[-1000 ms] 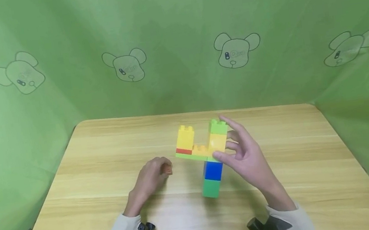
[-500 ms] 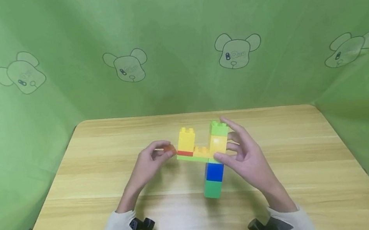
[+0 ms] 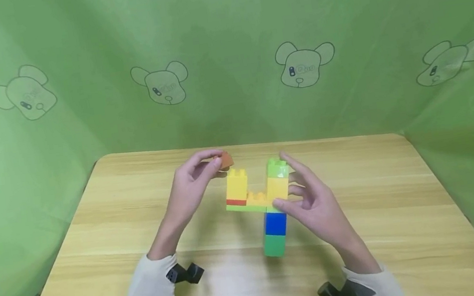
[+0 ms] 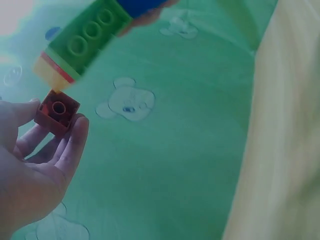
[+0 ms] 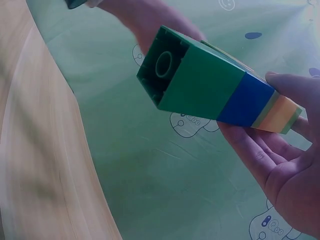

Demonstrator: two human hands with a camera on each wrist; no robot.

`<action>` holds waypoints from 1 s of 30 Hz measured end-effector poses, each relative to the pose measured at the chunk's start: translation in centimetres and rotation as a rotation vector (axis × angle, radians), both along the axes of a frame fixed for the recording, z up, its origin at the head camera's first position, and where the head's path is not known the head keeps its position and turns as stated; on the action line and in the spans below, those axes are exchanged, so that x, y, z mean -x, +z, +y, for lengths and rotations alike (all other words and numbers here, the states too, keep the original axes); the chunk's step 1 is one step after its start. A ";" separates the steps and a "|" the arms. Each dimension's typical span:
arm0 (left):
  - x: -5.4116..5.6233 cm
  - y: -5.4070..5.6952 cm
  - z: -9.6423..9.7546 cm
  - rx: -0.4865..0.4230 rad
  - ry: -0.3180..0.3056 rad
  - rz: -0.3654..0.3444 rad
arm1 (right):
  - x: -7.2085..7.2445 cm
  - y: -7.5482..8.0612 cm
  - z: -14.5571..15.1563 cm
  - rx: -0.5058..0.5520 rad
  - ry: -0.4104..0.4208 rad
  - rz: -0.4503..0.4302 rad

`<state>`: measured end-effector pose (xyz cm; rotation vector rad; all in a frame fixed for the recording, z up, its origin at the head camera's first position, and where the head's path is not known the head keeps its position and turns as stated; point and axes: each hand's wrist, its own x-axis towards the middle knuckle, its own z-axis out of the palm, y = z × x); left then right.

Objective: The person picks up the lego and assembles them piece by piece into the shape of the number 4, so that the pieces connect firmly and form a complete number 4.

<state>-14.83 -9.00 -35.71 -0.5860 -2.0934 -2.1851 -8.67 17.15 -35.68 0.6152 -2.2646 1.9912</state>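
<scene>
My right hand (image 3: pixel 318 207) grips a toy-brick assembly (image 3: pixel 276 190) by its right column, thumb in front and fingers behind, holding it above the table. That column runs from light green at the top through yellow and blue to a green brick (image 5: pixel 205 85) at the bottom, whose hollow underside shows in the right wrist view. A light green plate reaches left and bears a red layer and a yellow brick (image 3: pixel 236 184) with bare studs. Just above those studs, my left hand (image 3: pixel 189 180) pinches a small orange-brown brick (image 4: pixel 57 112), slope-sided in the head view and hollow underneath.
A wooden table (image 3: pixel 115 281) lies under both hands. Green fabric (image 3: pixel 220 29) printed with mouse heads hangs behind and at the sides. Each wrist carries a small black camera, such as the left camera (image 3: pixel 185 273).
My left hand has lifted the orange-brown brick off the table and brought it up and to the right, over the yellow brick. My right hand and the assembly have barely shifted.
</scene>
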 end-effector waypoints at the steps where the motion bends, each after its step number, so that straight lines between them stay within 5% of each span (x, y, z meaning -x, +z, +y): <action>1: -0.1 0.3 0.1 0.000 -0.009 0.016 | 0.0 0.0 0.0 -0.005 0.000 -0.004; 7: -0.6 1.3 0.6 0.073 -0.059 0.106 | 0.0 0.0 0.0 -0.023 -0.002 -0.020; 20: -1.2 1.3 -0.1 0.178 -0.212 0.221 | 0.1 -0.2 0.1 0.002 0.029 0.002; 25: -1.6 1.4 -0.4 0.314 -0.271 0.339 | 0.1 -0.1 0.1 0.019 0.048 0.004; 30: -2.0 1.4 -0.3 0.445 -0.251 0.448 | 0.0 0.2 0.2 0.027 0.056 0.011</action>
